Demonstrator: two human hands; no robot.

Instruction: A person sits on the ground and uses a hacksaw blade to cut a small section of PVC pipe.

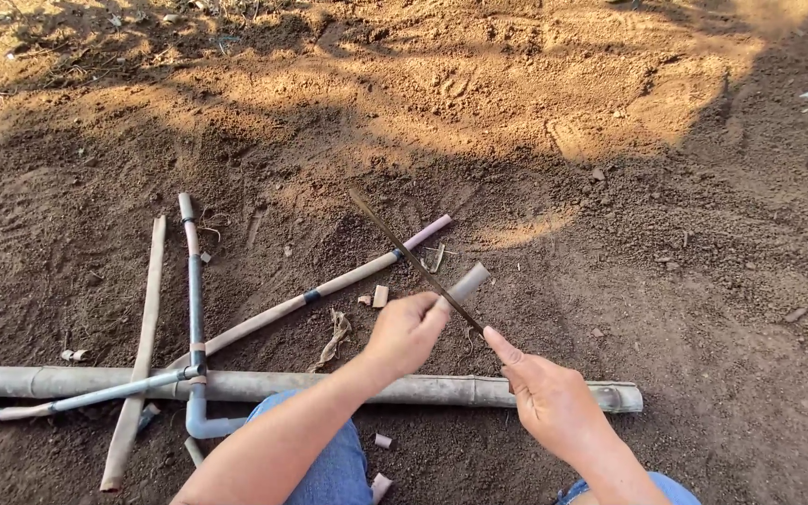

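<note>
Head view: left hand [406,329] closed around short pipe piece [468,281], held above the dirt [666,243]. Right hand [546,393] gripping long blade [413,257], edge laid across the piece. Long bamboo pole [329,385] lying beneath both wrists.

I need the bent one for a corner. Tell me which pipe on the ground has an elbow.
The grey pipe lying upright in the picture, left of the left hand. Its lower end curves into an elbow by the thick bamboo pole; the others run straight.
</note>
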